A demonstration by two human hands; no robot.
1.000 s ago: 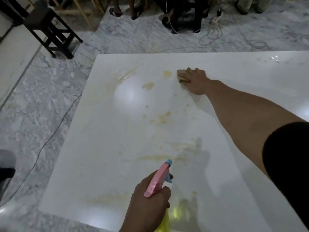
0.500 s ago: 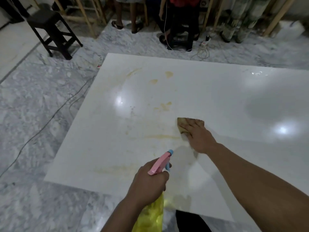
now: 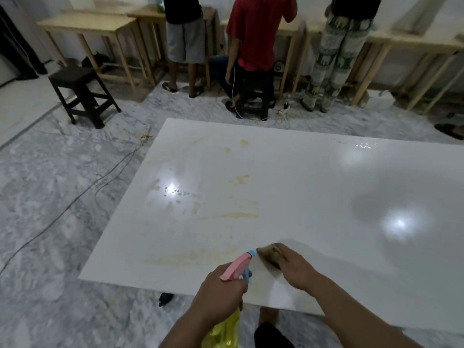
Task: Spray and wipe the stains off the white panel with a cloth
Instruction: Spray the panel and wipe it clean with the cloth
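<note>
White panel [image 3: 313,187] flat on the floor, yellow stains [image 3: 238,216] ahead of both hands. Right hand [image 3: 295,268] fingers pressing brown cloth [image 3: 270,254] down for scrubbing. Left hand [image 3: 221,287] fingers clenched round spray bottle [image 3: 237,268], nozzle forward, ready for respraying.

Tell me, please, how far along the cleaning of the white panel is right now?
Partly done. The white panel looks clean and glossy on its right side. In hand: the right hand presses the cloth near the front edge, while the left hand holds the spray bottle. Left: yellow stains across the left-centre and a smear along the near left edge.
</note>
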